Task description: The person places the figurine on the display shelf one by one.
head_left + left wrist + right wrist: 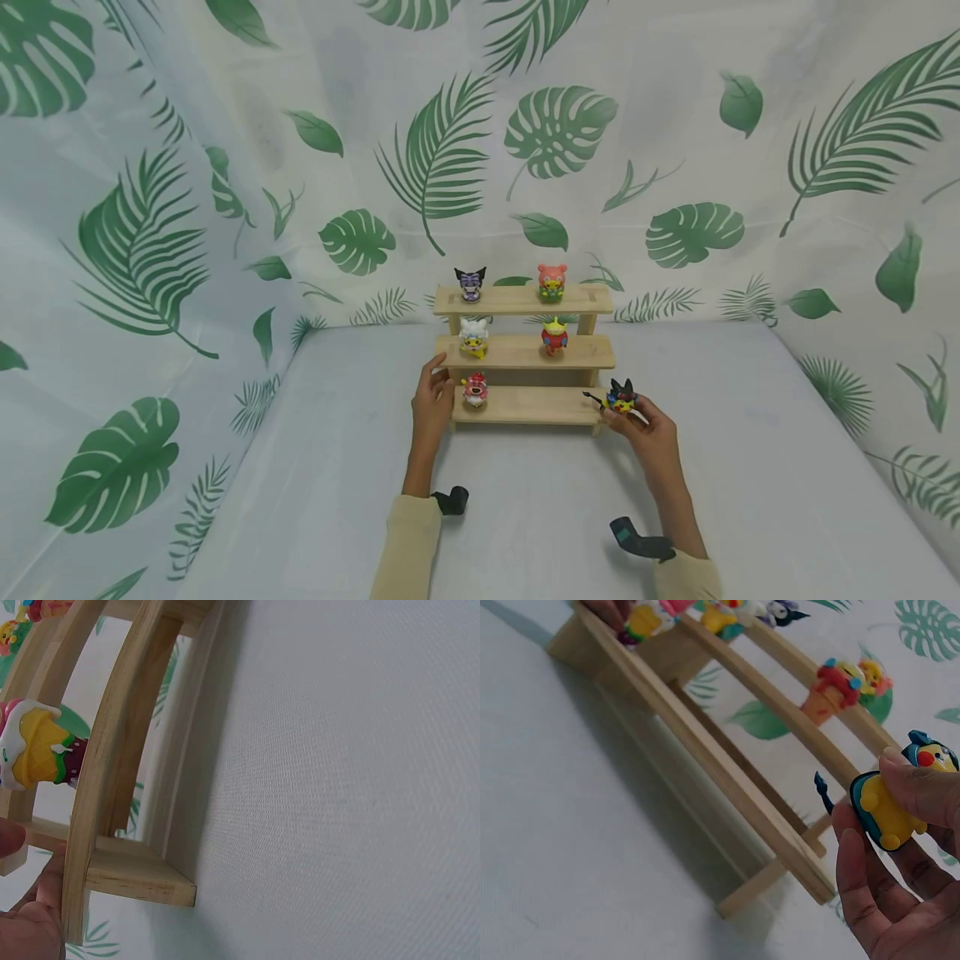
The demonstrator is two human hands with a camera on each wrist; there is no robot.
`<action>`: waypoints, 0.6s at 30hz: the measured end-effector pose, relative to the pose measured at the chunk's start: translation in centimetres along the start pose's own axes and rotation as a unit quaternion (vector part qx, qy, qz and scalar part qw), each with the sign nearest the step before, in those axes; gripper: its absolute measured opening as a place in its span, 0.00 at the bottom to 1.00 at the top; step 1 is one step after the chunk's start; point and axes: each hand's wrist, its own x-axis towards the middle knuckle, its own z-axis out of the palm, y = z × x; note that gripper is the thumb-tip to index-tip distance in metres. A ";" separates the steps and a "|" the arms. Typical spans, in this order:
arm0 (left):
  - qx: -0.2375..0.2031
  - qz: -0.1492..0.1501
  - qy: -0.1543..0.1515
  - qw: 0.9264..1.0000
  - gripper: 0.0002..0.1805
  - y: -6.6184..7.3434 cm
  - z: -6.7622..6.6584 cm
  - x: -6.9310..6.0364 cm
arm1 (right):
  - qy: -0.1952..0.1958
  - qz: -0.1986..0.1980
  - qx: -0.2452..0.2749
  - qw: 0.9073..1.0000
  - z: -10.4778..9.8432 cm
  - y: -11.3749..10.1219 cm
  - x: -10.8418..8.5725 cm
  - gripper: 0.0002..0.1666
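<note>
My right hand (647,425) pinches a small yellow figurine (621,398) with a dark pointed hood and a thin dark tail. The thumb lies across its front in the right wrist view, and it is held just off the right end of the lowest step. At the other end, my left hand (432,404) grips the side of a three-step wooden display stand (536,406); part of its fingers is hidden behind the wood in the left wrist view. Close by that hand, a red-and-white figurine (475,390) stands on the lowest step.
On the middle step are a white-hooded figurine (473,337) and a red-clothed one (554,337). The top step bears a black-and-purple figurine (471,286) and a pink one (552,284). A leaf-printed sheet (450,50) rises behind the white table (525,500).
</note>
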 end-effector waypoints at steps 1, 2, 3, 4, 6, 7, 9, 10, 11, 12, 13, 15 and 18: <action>0.000 -0.002 0.001 1.000 0.26 0.0 0.0 0.0 | 0.002 -0.007 -0.016 1.000 0.3 -0.1 0.0 0.25; 0.000 -0.002 0.002 1.000 0.26 0.0 0.0 0.0 | 0.003 -0.013 -0.030 0.999 0.5 -0.2 0.1 0.25; 0.001 -0.004 0.003 1.000 0.26 0.0 0.0 0.0 | 0.004 -0.019 -0.046 0.999 0.8 -0.3 0.2 0.25; 0.002 -0.005 0.005 1.000 0.26 0.0 0.0 0.0 | 0.002 -0.025 -0.057 0.998 1.1 -0.3 0.3 0.25; 0.004 -0.006 0.007 1.000 0.27 0.1 0.0 0.0 | -0.002 -0.034 -0.076 0.997 1.8 -0.4 0.5 0.24; 0.004 -0.005 0.007 1.000 0.27 0.1 0.0 0.0 | -0.004 -0.037 -0.078 0.996 2.1 -0.4 0.6 0.24; 0.001 -0.005 0.007 1.000 0.26 0.2 0.0 0.0 | -0.009 -0.041 -0.078 0.996 2.8 -0.5 0.8 0.24; 0.000 -0.005 0.007 1.000 0.26 0.2 0.0 0.0 | -0.010 -0.041 -0.077 0.996 3.1 -0.5 0.9 0.24; -0.001 -0.003 0.005 1.000 0.26 0.2 0.0 -0.1 | -0.009 -0.041 -0.079 0.996 3.5 -0.5 1.0 0.25; -0.003 -0.003 0.004 1.000 0.26 0.2 0.0 -0.1 | -0.008 -0.043 -0.079 0.996 3.8 -0.5 1.1 0.25; -0.004 -0.004 0.004 1.000 0.26 0.2 0.0 -0.1 | -0.006 -0.047 -0.080 0.996 4.1 -0.6 1.1 0.26; -0.004 -0.007 0.003 1.000 0.26 0.3 0.0 -0.1 | 0.001 -0.061 -0.098 0.993 4.8 -0.6 1.1 0.27; -0.002 -0.012 0.004 1.000 0.26 0.3 0.0 -0.1 | 0.016 -0.096 -0.136 0.986 5.7 -0.5 1.1 0.28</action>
